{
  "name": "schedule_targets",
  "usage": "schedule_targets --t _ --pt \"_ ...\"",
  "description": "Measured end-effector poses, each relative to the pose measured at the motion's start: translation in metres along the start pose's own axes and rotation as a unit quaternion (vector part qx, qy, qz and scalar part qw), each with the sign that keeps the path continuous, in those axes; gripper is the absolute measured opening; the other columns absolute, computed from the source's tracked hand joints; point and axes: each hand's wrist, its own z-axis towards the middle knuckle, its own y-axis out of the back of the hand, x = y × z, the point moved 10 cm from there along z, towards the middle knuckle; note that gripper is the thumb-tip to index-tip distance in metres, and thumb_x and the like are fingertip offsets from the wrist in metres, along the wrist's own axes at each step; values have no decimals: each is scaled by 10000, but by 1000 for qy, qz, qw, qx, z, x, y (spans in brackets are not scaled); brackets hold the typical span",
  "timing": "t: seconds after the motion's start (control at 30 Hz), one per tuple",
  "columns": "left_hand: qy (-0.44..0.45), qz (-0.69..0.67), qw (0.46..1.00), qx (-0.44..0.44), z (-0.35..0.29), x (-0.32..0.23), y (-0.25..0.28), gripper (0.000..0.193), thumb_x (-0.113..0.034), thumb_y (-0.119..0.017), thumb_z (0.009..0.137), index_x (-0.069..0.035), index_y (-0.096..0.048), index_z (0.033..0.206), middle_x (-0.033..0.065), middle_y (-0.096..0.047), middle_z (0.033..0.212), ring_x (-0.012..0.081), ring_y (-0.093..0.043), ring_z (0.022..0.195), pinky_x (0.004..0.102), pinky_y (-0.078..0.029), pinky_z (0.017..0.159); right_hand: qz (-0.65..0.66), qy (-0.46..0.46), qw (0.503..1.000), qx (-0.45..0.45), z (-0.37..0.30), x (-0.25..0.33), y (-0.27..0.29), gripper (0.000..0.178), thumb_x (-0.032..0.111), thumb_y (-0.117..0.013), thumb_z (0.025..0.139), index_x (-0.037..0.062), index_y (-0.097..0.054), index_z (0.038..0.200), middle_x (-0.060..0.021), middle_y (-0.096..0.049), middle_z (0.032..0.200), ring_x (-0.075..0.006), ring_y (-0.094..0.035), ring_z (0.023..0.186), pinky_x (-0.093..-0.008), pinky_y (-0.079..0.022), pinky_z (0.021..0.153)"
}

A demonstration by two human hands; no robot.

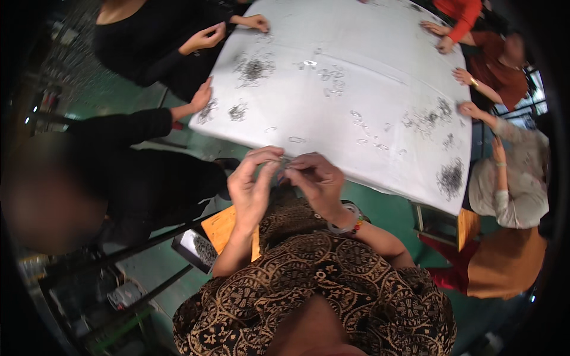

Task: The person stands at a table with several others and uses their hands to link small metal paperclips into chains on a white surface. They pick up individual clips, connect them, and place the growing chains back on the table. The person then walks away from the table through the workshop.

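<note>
Just off the near edge of the white-covered table (356, 95), my two hands meet with fingertips close together. Thumb and fingers of my left hand (252, 181) are pinched. Opposite it, my right hand (320, 183) pinches too, with a bangle and a beaded bracelet on its wrist. Something small and dark seems to sit between the fingertips; its kind is too small to tell. Nearest on the table lies a small thin loop (297, 140), with several similar loops (367, 130) farther right.
Piles of tiny dark pieces lie at the left (254, 70) and right (450, 178) of the table. Other people's hands (202, 98) work along both sides. To my left are a wooden stool (221, 228) and a tray of dark pieces (199, 249).
</note>
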Motion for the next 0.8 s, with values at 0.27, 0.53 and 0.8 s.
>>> schedule_targets --t 0.27,0.53,0.8 --pt "7 -86 996 -1 -9 -4 6 50 44 -585 864 22 -567 905 139 -632 916 180 -600 890 287 -468 830 -137 -89 982 92 11 -26 63 357 -33 -594 837 16 -585 1190 -68 -666 1046 -123 -641 808 -237 -536 707" --pt "-63 -85 994 9 -12 -20 21 94 40 -629 818 22 -592 903 151 -632 891 263 -593 899 409 -462 875 -600 -68 796 24 28 -133 285 196 28 -561 818 23 -679 974 -204 -600 924 -366 -588 871 -406 -486 794" --pt "-63 -57 996 40 -13 -18 23 136 117 -606 794 41 -620 905 152 -626 936 206 -601 867 290 -495 755 -642 -126 755 42 42 -128 227 74 -1 -518 825 7 -560 885 -161 -631 870 -327 -616 854 -398 -499 748"
